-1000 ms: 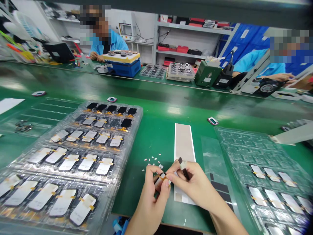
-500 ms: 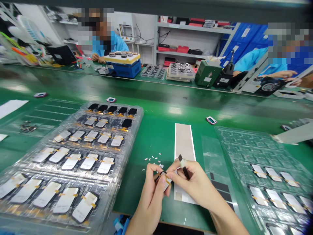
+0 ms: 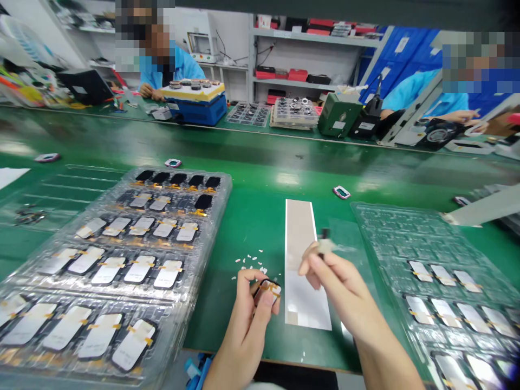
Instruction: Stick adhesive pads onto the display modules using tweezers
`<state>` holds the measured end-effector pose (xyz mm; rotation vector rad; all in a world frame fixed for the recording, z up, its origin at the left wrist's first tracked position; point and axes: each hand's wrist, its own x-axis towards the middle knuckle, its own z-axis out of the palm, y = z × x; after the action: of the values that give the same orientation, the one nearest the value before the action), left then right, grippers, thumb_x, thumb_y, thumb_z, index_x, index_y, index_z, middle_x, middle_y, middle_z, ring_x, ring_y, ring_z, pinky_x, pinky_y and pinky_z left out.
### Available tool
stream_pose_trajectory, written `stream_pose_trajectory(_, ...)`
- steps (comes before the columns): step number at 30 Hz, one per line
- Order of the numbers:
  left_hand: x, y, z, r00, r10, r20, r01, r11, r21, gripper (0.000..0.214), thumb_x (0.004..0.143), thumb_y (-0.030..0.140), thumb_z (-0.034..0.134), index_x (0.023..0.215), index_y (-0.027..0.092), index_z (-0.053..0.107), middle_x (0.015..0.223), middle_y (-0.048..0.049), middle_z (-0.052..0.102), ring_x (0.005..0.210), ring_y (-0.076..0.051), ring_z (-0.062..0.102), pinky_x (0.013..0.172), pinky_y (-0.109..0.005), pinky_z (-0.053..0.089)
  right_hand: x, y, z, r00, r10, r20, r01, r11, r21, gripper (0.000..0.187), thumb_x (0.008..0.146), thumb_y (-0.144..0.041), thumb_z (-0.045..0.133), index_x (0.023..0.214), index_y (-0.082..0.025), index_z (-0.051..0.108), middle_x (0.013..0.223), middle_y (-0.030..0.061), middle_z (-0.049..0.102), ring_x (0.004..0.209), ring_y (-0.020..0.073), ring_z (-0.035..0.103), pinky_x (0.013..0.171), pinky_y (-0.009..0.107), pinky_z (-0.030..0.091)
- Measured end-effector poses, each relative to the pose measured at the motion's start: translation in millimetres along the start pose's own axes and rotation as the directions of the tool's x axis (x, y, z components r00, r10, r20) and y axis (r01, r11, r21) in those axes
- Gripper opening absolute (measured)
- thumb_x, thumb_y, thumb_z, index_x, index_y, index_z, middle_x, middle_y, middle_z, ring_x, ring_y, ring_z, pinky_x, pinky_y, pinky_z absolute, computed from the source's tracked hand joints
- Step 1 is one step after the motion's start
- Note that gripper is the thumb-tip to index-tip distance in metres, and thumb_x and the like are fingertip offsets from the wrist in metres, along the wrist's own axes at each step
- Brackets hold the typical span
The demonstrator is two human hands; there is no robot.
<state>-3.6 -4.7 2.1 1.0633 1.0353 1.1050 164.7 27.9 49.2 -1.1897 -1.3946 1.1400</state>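
Note:
My left hand (image 3: 252, 319) is closed round a small display module (image 3: 271, 288), a rounded dark-edged screen with a pale back and orange strips. Its thumb presses on the back. Apart from it, to the right, my right hand (image 3: 335, 276) grips a slim dark tool with a pale band (image 3: 324, 246); motion blurs it and I cannot make out its tip. Below that hand lies a long beige-and-white sheet (image 3: 298, 233). Small white scraps (image 3: 252, 261) are scattered on the green table beyond my left hand.
A clear tray of display modules (image 3: 225, 200) fills the left side. Another clear tray (image 3: 377, 233), partly filled, stands at the right. A small framed device (image 3: 341, 192) lies beyond the sheet. Two people in blue sit across the bench, behind a blue box (image 3: 203, 110) and a green box (image 3: 333, 115).
My right hand has come away from the display module, moving right and slightly up with the dark tool. My left hand still holds the module. The whole view has shifted a little.

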Motion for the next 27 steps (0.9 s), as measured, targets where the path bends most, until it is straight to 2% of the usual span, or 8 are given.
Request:
stream_pose_trajectory(2, -2, -1, -1.6, 0.998, 0.048, 0.047, -0.054, 0.992, 0.115, 0.03, 0.103, 0.052, 0.042, 0.102, 0.023, 0.047, 0.076, 0.0005, 0.058, 0.07, -0.016, 0.054, 0.067, -0.028, 0.04, -15, 2, -7, 0.985, -0.093, -0.147, 0.09, 0.996, -0.029, 0.04, 0.102, -0.045, 0.045, 0.077, -0.022, 0.067, 0.083, 0.0026, 0.058, 0.083, 0.0155, 0.054, 0.077, 0.027, 0.042)
stream_pose_trajectory(4, -4, -1, -3.9, 0.987, 0.082, 0.14, -0.115, 0.963, 0.245, 0.025, 0.105, 0.043, 0.038, 0.102, 0.022, 0.05, 0.082, -0.0033, 0.063, 0.076, -0.019, 0.059, 0.073, -0.03, 0.043, -34, 10, -8, 0.961, -0.123, -0.248, 0.112, 0.992, -0.06, 0.04, 0.104, -0.04, 0.041, 0.078, -0.022, 0.064, 0.081, 0.002, 0.055, 0.078, 0.0141, 0.054, 0.072, 0.025, 0.043)
stream_pose_trajectory(7, -3, 2, -6.4, 0.948, 0.092, 0.304, -0.222, 0.876, 0.429, 0.019, 0.105, 0.03, 0.036, 0.105, 0.021, 0.053, 0.095, -0.0076, 0.066, 0.088, -0.022, 0.063, 0.08, -0.032, 0.045, -62, 28, -1, 0.947, -0.098, -0.304, 0.072, 0.993, -0.097, 0.03, 0.104, -0.03, 0.042, 0.081, -0.023, 0.06, 0.08, 0.001, 0.056, 0.074, 0.0126, 0.057, 0.066, 0.022, 0.046)
stream_pose_trajectory(10, 2, 8, -4.9, 0.921, 0.043, 0.387, -0.265, 0.798, 0.541, 0.017, 0.104, 0.026, 0.036, 0.102, 0.021, 0.053, 0.096, -0.0076, 0.065, 0.09, -0.024, 0.064, 0.08, -0.033, 0.045, -81, 46, 8, 0.926, -0.139, -0.351, 0.082, 0.982, -0.172, 0.012, 0.098, -0.021, 0.055, 0.087, -0.023, 0.059, 0.092, 0.003, 0.06, 0.092, 0.0152, 0.061, 0.078, 0.023, 0.051)
stream_pose_trajectory(13, 6, 12, -0.6, 0.913, 0.0, 0.408, -0.262, 0.768, 0.585, 0.02, 0.105, 0.028, 0.032, 0.098, 0.022, 0.05, 0.094, -0.0067, 0.064, 0.087, -0.024, 0.063, 0.077, -0.033, 0.045, -89, 59, 14, 0.914, -0.133, -0.384, 0.052, 0.976, -0.213, 0.005, 0.095, -0.018, 0.06, 0.094, -0.023, 0.061, 0.098, 0.0049, 0.062, 0.097, 0.0166, 0.063, 0.083, 0.025, 0.054)
stream_pose_trajectory(18, 8, 12, 3.9, 0.908, -0.028, 0.417, -0.25, 0.763, 0.596, 0.02, 0.106, 0.029, 0.029, 0.097, 0.023, 0.046, 0.093, -0.0049, 0.063, 0.086, -0.023, 0.064, 0.076, -0.032, 0.044, -92, 68, 18, 0.916, -0.038, -0.399, -0.037, 0.983, -0.178, 0.005, 0.095, -0.022, 0.061, 0.091, -0.022, 0.063, 0.098, 0.0062, 0.064, 0.088, 0.0165, 0.068, 0.078, 0.025, 0.058)
stream_pose_trajectory(27, 8, 13, 1.9, 0.916, -0.055, 0.398, -0.216, 0.768, 0.603, 0.019, 0.106, 0.029, 0.028, 0.099, 0.023, 0.045, 0.093, -0.0035, 0.066, 0.084, -0.022, 0.064, 0.074, -0.032, 0.044, -88, 67, 14, 0.904, -0.121, -0.41, 0.043, 0.98, -0.194, 0.006, 0.093, -0.02, 0.063, 0.087, -0.022, 0.066, 0.093, 0.0043, 0.067, 0.084, 0.0149, 0.071, 0.074, 0.02, 0.059)
